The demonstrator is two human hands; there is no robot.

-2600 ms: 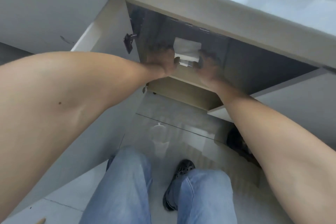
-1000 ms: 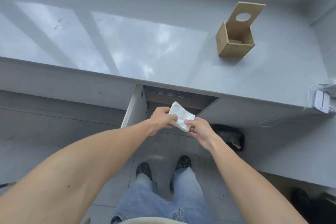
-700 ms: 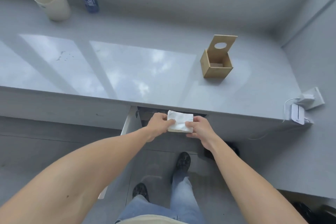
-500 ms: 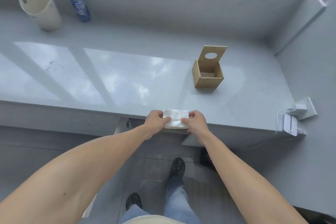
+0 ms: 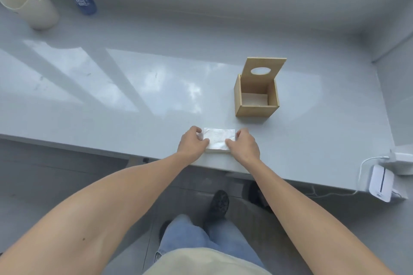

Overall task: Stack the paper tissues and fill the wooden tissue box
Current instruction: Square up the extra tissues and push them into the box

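Now both hands, left hand (image 5: pixel 192 143) and right hand (image 5: pixel 245 147), grip the tissue stack (image 5: pixel 218 142) on the counter (image 5: pixel 134 118) (wooden tissue box (image 5: pixel 257 98) open nearby).

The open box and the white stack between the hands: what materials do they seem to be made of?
Open box: apparently unpainted wood or plywood with a matte tan finish; its flat panels show square-cut edges. White stack: soft paper tissue, probably, since its top looks faintly wrinkled and layered edges show at the front.
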